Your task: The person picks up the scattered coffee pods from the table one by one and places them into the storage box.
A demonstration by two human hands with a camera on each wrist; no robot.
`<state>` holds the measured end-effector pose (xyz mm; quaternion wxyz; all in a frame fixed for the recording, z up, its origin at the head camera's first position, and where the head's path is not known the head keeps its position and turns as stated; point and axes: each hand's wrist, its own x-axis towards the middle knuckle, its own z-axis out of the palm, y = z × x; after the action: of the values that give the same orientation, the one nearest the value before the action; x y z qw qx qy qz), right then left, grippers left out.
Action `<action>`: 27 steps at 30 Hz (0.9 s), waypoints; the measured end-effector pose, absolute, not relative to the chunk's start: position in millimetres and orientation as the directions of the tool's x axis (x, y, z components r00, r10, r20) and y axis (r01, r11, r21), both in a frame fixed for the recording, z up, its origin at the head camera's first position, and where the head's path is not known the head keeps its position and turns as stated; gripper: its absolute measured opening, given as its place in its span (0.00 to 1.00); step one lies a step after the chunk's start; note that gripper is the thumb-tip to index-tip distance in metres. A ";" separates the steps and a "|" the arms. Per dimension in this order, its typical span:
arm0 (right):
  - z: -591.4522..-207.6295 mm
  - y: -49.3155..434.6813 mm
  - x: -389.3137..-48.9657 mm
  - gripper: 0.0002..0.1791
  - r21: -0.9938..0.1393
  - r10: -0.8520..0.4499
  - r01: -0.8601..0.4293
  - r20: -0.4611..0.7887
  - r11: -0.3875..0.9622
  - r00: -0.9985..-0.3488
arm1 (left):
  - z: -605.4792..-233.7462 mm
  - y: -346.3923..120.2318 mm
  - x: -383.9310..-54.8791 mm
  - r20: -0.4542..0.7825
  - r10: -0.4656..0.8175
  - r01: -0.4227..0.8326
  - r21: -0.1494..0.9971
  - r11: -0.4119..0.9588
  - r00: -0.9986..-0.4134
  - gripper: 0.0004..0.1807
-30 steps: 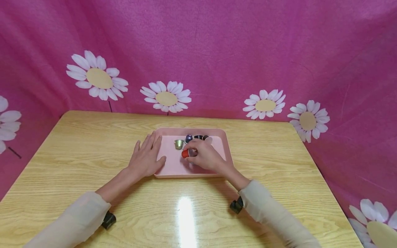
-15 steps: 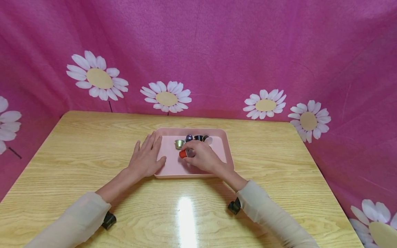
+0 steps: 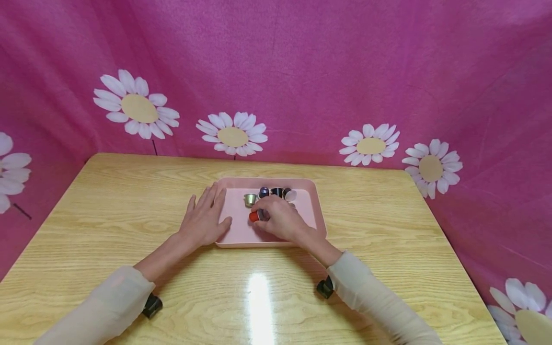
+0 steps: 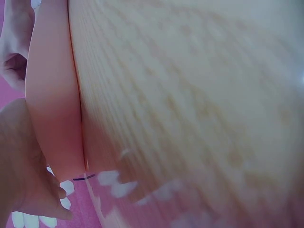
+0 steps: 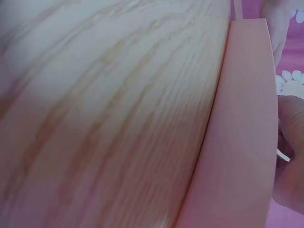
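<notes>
In the head view my right hand point(image 3: 282, 218) is over the pink tray point(image 3: 235, 235), pinching a red coffee capsule point(image 3: 254, 216) between thumb and fingers. The capsule lies on its side, its closed end pointing left. In the right wrist view a thin white rim point(image 5: 283, 155) shows at the fingers, the rest hidden behind the tray wall. My left hand point(image 3: 202, 220) rests on the tray's left edge, fingers spread. Behind the right hand stand a pale green capsule point(image 3: 250, 200), a purple one point(image 3: 264, 192), a black one point(image 3: 277, 192) and a dark one with its pale lid point(image 3: 290, 194) facing forward.
The tray sits on a wood-grain table point(image 3: 172, 297), its raised rim all around. A pink cloth point(image 3: 302, 72) with white daisies hangs behind the table and at both sides. Black wrist cameras point(image 3: 152, 305) hang below both sleeves.
My right hand has shifted slightly left and toward me with the red capsule, uncovering more of the black and dark capsules behind it. The left hand stays in place.
</notes>
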<state>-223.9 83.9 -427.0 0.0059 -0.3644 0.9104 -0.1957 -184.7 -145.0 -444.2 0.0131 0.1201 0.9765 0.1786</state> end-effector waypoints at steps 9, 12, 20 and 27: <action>-432.0 84.2 -223.8 0.16 -0.300 -0.699 -0.712 0.170 0.634 -0.694 | -445.0 -145.4 -185.3 0.018 0.243 0.233 0.356 0.905 -0.970 0.44; -433.1 83.8 -224.3 0.16 -0.290 -0.701 -0.715 0.171 0.636 -0.693 | -445.6 -145.7 -185.6 0.022 0.246 0.237 0.352 0.905 -0.969 0.44; -435.0 83.0 -225.5 0.17 -0.271 -0.707 -0.716 0.150 0.643 -0.692 | -444.0 -145.8 -185.6 0.020 0.245 0.237 0.348 0.907 -0.969 0.44; -437.4 83.1 -225.9 0.17 -0.269 -0.717 -0.726 0.151 0.633 -0.681 | -443.9 -145.7 -185.4 0.015 0.247 0.237 0.341 0.909 -0.969 0.44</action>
<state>-225.9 83.1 -437.4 -0.0150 -0.3992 0.9034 -0.1556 -185.4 -145.7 -443.9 0.0140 0.1239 0.9770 0.1729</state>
